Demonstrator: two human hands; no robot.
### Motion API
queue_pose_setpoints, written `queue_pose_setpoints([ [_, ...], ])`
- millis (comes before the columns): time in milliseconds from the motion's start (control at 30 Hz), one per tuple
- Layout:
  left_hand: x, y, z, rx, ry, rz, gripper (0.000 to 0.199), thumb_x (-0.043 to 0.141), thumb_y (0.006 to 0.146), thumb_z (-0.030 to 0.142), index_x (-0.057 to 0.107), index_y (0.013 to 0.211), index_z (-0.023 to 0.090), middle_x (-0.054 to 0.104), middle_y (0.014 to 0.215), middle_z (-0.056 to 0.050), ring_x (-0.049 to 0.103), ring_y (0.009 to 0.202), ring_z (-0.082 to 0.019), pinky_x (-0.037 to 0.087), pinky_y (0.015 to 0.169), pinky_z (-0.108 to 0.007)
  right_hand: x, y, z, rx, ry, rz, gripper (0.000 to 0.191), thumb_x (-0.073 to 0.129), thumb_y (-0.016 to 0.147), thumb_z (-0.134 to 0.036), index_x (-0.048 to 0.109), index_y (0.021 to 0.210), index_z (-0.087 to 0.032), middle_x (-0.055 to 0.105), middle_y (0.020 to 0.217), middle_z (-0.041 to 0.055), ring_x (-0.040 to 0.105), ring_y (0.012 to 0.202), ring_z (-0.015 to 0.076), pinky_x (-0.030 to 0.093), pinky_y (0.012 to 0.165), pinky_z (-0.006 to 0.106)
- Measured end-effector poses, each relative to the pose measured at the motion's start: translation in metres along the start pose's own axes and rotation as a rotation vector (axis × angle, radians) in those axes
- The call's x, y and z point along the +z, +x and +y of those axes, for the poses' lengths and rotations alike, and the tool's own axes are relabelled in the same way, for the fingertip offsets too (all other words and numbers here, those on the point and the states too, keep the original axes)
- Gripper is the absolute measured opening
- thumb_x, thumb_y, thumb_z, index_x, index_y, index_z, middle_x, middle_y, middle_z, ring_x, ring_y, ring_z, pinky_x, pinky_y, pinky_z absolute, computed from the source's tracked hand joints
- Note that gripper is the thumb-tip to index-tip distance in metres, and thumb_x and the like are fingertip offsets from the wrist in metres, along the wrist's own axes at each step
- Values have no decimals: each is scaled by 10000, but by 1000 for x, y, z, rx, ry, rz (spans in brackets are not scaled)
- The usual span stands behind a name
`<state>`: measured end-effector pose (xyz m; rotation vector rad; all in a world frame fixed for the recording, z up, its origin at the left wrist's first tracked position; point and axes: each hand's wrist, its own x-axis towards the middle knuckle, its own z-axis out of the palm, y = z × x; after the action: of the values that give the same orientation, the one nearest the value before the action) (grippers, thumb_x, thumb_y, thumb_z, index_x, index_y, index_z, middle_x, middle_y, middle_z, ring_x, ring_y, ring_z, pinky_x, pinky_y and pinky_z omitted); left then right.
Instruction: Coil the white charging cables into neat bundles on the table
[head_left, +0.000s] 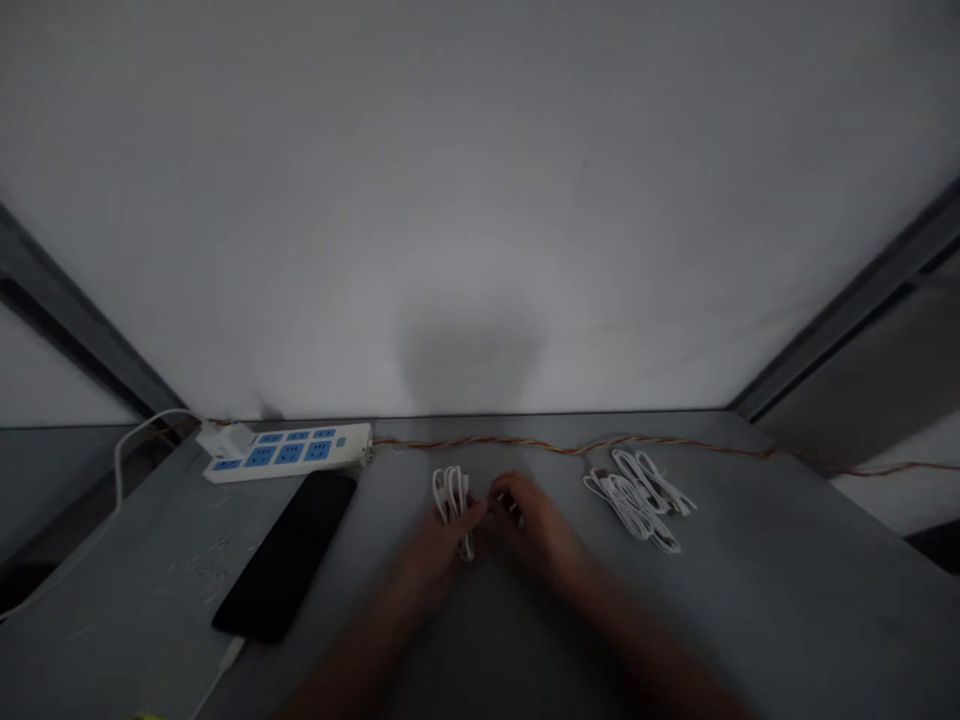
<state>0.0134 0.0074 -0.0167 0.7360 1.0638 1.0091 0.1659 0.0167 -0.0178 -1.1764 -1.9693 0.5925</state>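
White cable coil (451,497) partly behind blurred left hand (433,556)

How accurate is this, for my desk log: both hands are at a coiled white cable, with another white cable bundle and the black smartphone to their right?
The black smartphone lies left of the left hand and right hand, not right, in the head view. Both are at the coiled white cable, and the white cable bundle is to their right.

Our left hand (435,556) and right hand (529,518) low center of frame, close together, fingers curled inward, slightly blurred. Bare forearms (645,645) rising from bottom edge, converging toward center, wrists angled inward.
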Motion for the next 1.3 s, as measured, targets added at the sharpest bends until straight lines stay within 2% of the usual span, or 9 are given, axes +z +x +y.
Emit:
queue_pose_setpoints([
  [133,-2,4,-1,86,15,101,391,812,617,482,681,804,164,623,697,17,520,595,-101,362,543,-215,2,-1,1,11,-8,12,75,475,943,-185,546,920,-190,604,920,42,582,702,135,456,633,240],
  [267,-3,6,0,132,100,209,387,776,655,484,725,818,138,639,667,-3,480,517,-96,326,492,-222,1,-1,0,0,-19,33,86,465,946,-195,546,917,-193,613,905,45,587,706,141,452,629,241],
  [400,-2,5,3,141,104,235,356,760,656,475,734,776,141,612,607,9,430,463,-83,297,448,-213,0,-1,-3,31,-33,18,84,459,943,-207,536,910,-199,614,880,47,588,696,153,452,620,255],
  [533,-2,4,4,161,71,253,353,760,646,486,731,745,149,630,648,-6,427,468,-80,301,444,-208,-1,-1,-6,38,-18,8,85,452,932,-194,532,905,-203,613,889,49,589,689,156,452,615,260],
  [667,-5,4,2,168,107,260,409,757,638,535,732,758,144,543,540,25,410,469,-95,282,453,-217,-1,-4,-10,30,-34,-56,41,527,902,-213,554,931,-204,613,894,39,588,678,148,460,628,255],
  [767,-6,5,-1,195,194,279,422,746,650,565,691,690,149,475,501,45,411,490,-109,297,484,-231,0,-5,-9,46,-85,-61,47,600,871,-232,578,896,-198,619,855,34,584,660,149,449,620,252],
  [900,-7,4,-3,222,303,331,426,735,670,557,555,552,189,424,491,55,375,489,-108,294,490,-242,2,-1,0,80,-108,7,102,548,899,-237,600,824,-191,635,779,34,583,646,156,423,603,248],
  [1067,-5,3,-2,310,308,292,350,749,675,516,599,629,203,457,514,49,405,497,-118,321,492,-238,5,5,15,158,-18,-3,232,504,910,-291,628,746,-185,630,661,19,567,602,163,387,553,241],
  [1300,-8,13,2,285,226,304,395,792,599,531,647,686,174,475,485,53,406,457,-102,305,456,-223,12,7,24,278,283,-50,358,488,923,-413,612,688,-174,573,601,-1,528,569,146,367,514,221],
])
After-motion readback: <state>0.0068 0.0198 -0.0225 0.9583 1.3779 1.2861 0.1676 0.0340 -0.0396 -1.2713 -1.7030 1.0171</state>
